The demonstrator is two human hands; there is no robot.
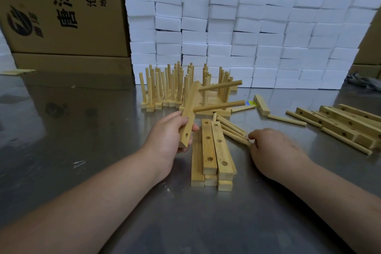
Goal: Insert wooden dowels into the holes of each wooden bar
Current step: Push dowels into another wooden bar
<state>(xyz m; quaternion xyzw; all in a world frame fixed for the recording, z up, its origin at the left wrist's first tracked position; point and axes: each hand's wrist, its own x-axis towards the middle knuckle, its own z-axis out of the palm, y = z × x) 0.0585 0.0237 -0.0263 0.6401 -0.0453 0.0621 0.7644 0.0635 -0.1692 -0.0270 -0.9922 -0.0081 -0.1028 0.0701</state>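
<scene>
Holding 1 bar [190, 105] with 2 dowels [219, 86] inserted: the left hand [169, 136].

White foam blocks [247, 37] stand stacked as a wall on the shiny steel table [61, 130]. Printed cardboard boxes [61, 16] rise behind them.

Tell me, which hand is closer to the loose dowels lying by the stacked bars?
Right. The right hand pinches the loose dowels; the left hand grips a bar across the stacked bars.
</scene>
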